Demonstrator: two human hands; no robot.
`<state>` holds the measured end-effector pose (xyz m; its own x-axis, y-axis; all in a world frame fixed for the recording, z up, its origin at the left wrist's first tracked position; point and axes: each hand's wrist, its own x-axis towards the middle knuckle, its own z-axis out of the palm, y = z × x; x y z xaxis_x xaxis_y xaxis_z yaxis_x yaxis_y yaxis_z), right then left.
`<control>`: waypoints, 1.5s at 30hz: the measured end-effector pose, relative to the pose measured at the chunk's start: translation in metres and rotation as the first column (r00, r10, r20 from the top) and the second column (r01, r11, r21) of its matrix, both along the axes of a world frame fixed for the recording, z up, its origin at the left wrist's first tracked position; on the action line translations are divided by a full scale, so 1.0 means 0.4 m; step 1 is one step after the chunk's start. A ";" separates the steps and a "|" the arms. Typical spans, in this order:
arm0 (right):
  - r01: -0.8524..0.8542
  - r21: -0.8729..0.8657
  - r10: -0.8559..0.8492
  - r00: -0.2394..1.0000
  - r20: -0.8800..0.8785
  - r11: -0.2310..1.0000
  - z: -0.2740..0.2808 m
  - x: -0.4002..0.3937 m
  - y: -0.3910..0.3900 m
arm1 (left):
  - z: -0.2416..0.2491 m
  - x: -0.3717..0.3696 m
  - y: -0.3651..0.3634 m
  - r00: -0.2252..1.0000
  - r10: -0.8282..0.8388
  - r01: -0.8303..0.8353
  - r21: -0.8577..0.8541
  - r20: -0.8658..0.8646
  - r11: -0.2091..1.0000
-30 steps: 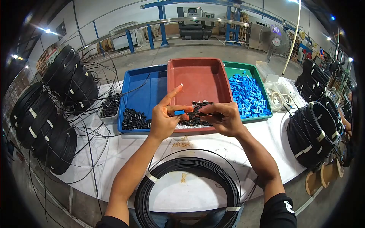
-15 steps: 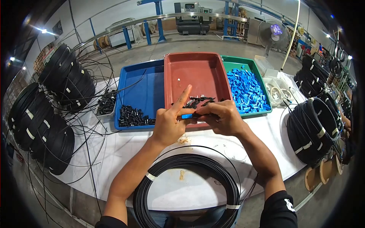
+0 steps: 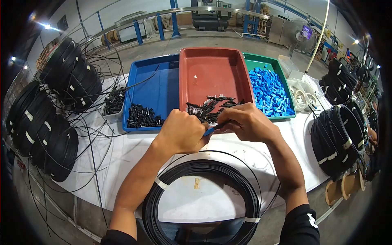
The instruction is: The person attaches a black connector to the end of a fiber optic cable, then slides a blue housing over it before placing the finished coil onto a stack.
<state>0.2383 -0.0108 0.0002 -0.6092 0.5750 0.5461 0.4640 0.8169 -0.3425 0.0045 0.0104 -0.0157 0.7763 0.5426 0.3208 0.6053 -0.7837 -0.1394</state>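
My left hand (image 3: 179, 131) is closed with its thumb and fingers around a small blue plastic clip (image 3: 209, 131), which juts out toward the right. My right hand (image 3: 251, 123) pinches a thin black piece against the clip; whether it is the cable's end or a connector is hidden by the fingers. Both hands meet over the front edge of the red tray (image 3: 214, 73), where several black connector parts (image 3: 208, 109) lie in a heap. Below my hands a tied coil of black cable (image 3: 252, 192) rests at the table's front edge and overhangs my lap.
At left, a blue tray (image 3: 157, 90) holds small black parts (image 3: 141, 117). The green tray (image 3: 254, 60) at right contains many blue clips (image 3: 270, 94). Black cable coils stand at the left (image 3: 34, 126) and right (image 3: 339, 134), with loose strands across the left side. A fan (image 3: 300, 34) stands behind.
My left index finger, stretched upward before, has curled down, and the left hand has turned into a fist around the clip. The view has shifted slightly, showing more of the heap in the red tray.
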 end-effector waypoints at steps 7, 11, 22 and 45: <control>-0.034 0.185 -0.007 0.977 0.215 0.982 0.006 -0.005 -0.022 | -0.058 0.032 -0.011 0.996 -0.040 0.051 -0.129 0.083 0.990; -0.101 0.166 0.078 0.987 0.142 0.981 -0.013 -0.008 -0.026 | -0.139 0.047 -0.001 0.886 -0.238 0.346 -0.224 0.398 0.911; -0.084 0.148 0.070 0.993 0.096 0.985 -0.076 -0.040 -0.021 | -0.129 0.023 0.004 0.884 -0.216 0.406 -0.454 0.414 0.793; -0.089 -0.143 0.099 0.993 0.061 0.986 -0.236 -0.059 0.053 | -0.202 -0.234 0.037 0.655 0.474 -0.165 -0.501 0.588 0.850</control>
